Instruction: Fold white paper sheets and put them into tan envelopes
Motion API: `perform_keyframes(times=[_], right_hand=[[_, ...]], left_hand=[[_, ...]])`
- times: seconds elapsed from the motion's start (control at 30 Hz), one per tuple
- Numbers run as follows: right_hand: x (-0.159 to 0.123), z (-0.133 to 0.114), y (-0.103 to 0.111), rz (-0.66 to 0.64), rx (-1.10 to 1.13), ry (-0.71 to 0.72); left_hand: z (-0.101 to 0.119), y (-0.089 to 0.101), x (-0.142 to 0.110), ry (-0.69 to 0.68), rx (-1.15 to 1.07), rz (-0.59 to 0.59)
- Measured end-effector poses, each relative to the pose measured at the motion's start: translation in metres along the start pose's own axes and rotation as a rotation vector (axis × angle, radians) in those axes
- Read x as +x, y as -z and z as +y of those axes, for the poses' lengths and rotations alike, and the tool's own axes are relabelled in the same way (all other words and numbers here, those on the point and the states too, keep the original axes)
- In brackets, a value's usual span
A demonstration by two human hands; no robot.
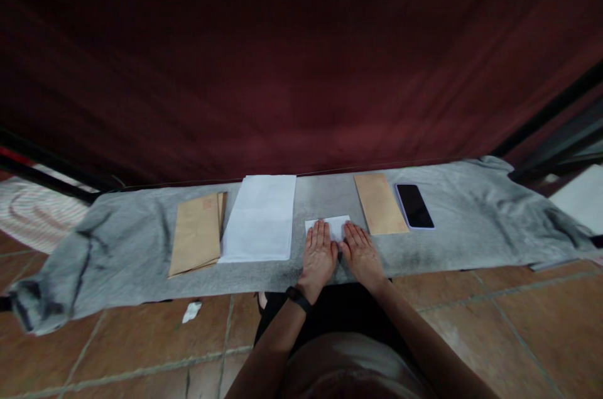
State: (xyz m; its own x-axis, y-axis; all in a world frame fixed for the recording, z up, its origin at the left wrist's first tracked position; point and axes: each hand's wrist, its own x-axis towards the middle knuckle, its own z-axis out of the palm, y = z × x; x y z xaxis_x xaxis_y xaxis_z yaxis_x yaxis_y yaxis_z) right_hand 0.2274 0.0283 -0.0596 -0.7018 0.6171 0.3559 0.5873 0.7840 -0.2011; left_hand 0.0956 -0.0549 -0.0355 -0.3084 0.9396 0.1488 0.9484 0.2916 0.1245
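Note:
A small folded sheet of white paper [336,227] lies on the grey cloth in front of me. Flat on its left part rests my left hand [320,256], fingers stretched out; a dark band circles that wrist. My right hand [362,253] presses on the right part of the same paper, its fingers also extended. The two thumbs are close together over the near edge, and the hands cover much of the sheet. Just right of the paper is a single brown envelope [380,204]. To the left lies a stack of white paper sheets [261,217].
Brown envelopes [195,234] lie in a pile at the left. A phone [415,206] with a dark screen sits at the right. The grey cloth [466,217] covers a narrow bench. Behind it hangs a dark red curtain [301,85]. A white scrap [191,311] is on the tiled floor.

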Motion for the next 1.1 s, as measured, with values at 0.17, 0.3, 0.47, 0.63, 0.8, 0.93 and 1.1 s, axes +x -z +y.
perform_keyframes(times=[0.17, 0.3, 0.47, 0.63, 0.8, 0.93, 1.1], right_hand=[[0.001, -0.001, 0.001, -0.023, 0.005, -0.024], [0.009, -0.006, 0.005, -0.059, 0.025, -0.005], [0.027, -0.019, 0.008, -0.132, 0.076, 0.094], [0.032, -0.022, 0.003, -0.162, 0.083, 0.093], [0.028, -0.015, 0.001, -0.131, 0.061, 0.093], [0.025, -0.013, 0.0, -0.118, 0.028, 0.089], [0.025, -0.014, -0.001, -0.102, 0.004, 0.063]], left_hand=[[-0.003, -0.004, -0.002, 0.014, 0.008, 0.019], [-0.003, -0.005, -0.002, 0.008, 0.013, 0.021], [-0.004, -0.006, -0.002, 0.001, 0.039, 0.001], [-0.004, -0.006, -0.002, -0.006, 0.039, 0.001], [-0.005, -0.005, -0.003, -0.006, 0.035, 0.006], [-0.007, -0.003, -0.003, 0.002, 0.04, 0.001], [-0.012, 0.0, -0.003, 0.02, 0.052, -0.016]])
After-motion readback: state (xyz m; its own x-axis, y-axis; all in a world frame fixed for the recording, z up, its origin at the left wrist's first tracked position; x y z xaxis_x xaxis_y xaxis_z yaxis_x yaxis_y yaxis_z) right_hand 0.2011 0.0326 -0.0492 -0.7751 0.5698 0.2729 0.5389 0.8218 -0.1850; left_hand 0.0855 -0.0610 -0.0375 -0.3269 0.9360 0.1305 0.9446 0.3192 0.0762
